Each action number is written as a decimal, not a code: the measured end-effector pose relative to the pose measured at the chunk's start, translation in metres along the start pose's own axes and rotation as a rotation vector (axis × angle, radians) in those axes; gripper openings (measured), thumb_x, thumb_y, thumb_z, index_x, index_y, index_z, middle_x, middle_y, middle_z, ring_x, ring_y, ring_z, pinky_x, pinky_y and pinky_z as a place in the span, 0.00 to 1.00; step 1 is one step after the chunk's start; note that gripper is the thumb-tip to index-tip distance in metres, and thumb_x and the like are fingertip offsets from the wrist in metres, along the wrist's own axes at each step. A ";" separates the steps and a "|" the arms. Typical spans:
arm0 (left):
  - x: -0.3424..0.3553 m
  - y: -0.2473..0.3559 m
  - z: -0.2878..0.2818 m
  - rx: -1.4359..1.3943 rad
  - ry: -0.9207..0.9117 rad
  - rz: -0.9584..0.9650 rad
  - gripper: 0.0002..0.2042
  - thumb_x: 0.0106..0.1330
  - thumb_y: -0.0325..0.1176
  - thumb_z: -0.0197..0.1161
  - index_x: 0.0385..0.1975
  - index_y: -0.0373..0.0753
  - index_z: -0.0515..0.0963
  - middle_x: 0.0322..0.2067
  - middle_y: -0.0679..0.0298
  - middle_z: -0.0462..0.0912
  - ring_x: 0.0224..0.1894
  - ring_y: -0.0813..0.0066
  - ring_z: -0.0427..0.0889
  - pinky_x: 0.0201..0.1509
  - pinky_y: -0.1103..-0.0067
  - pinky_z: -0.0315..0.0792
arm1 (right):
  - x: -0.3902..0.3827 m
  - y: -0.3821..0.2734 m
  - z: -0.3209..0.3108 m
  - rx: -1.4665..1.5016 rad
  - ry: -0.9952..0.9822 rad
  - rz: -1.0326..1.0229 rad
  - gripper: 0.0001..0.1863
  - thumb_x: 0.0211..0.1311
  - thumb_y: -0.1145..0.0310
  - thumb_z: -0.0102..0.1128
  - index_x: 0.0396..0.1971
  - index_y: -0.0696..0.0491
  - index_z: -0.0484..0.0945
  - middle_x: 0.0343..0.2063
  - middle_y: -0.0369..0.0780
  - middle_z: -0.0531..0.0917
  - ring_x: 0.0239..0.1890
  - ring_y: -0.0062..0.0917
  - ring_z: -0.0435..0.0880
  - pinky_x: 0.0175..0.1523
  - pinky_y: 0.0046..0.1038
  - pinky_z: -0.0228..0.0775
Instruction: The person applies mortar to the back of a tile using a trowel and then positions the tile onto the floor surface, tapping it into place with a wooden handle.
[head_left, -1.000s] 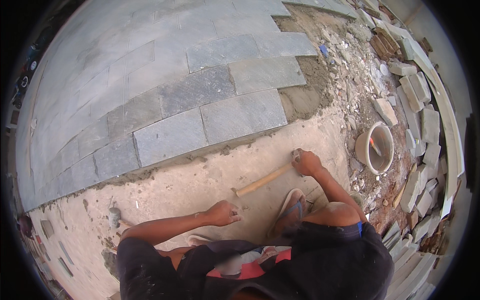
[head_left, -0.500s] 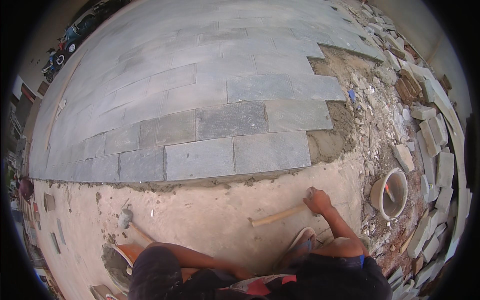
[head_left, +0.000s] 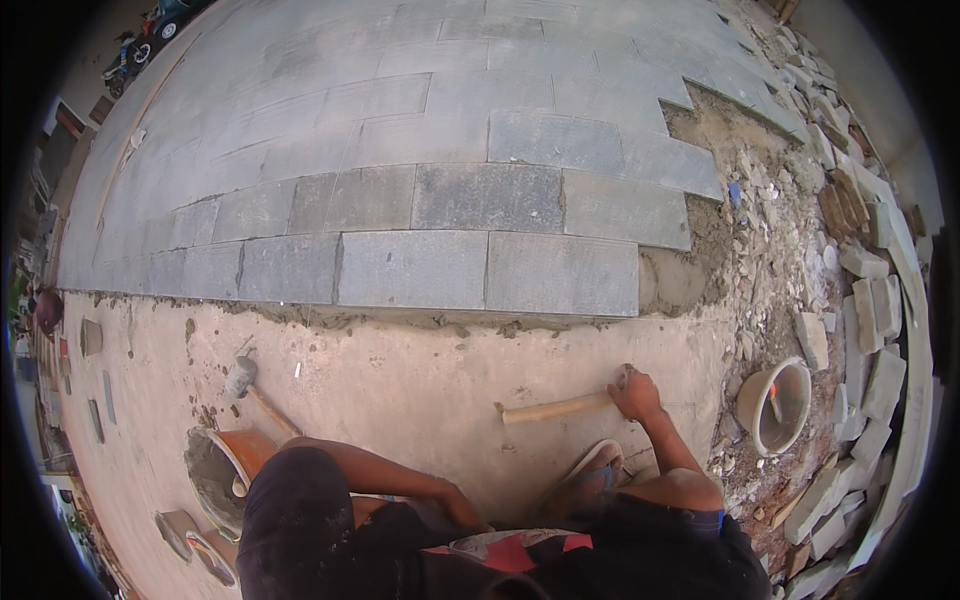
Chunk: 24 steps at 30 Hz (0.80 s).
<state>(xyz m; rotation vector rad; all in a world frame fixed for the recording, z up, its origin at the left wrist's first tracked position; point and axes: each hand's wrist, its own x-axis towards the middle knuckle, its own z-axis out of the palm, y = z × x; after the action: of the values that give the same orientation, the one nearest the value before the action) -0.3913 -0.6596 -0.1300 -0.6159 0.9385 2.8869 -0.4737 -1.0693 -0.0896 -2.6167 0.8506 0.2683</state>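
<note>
My right hand (head_left: 638,395) is closed at the head end of a hammer (head_left: 555,409), whose pale wooden handle points left along the bare floor. Most of the hammer's head is hidden by my fingers. My left hand (head_left: 465,510) rests low between my legs, against dark clothing, and its fingers do not show clearly. A mallet (head_left: 241,377) with a grey head lies beyond my left knee. Ahead of me, grey stone tiles (head_left: 562,272) lie in staggered rows, with wet mortar (head_left: 668,280) exposed at the right end of the nearest rows.
An orange bucket (head_left: 248,452) caked with mortar lies tipped by my left knee. On the right stands a white bucket (head_left: 745,405) holding an orange-and-grey tool. Rubble (head_left: 762,260) and piled stone pieces (head_left: 885,385) run along the right wall. Parked vehicles (head_left: 150,42) show far left.
My view has shifted, so the tiles sit higher in the picture. My right hand stays on the hammer, which has hardly moved. My left hand remains low between my legs.
</note>
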 end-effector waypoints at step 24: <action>0.010 -0.023 -0.013 0.380 0.258 -0.021 0.32 0.78 0.53 0.40 0.60 0.26 0.72 0.56 0.46 0.79 0.58 0.53 0.77 0.62 0.60 0.67 | -0.004 -0.010 -0.007 0.151 -0.013 0.071 0.18 0.55 0.58 0.69 0.41 0.54 0.80 0.31 0.48 0.86 0.36 0.45 0.86 0.44 0.42 0.78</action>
<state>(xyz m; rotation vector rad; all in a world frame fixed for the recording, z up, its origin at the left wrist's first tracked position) -0.3926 -0.6488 -0.1560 -0.9603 1.4530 2.5421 -0.4702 -1.0624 -0.0787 -2.4464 0.9229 0.2303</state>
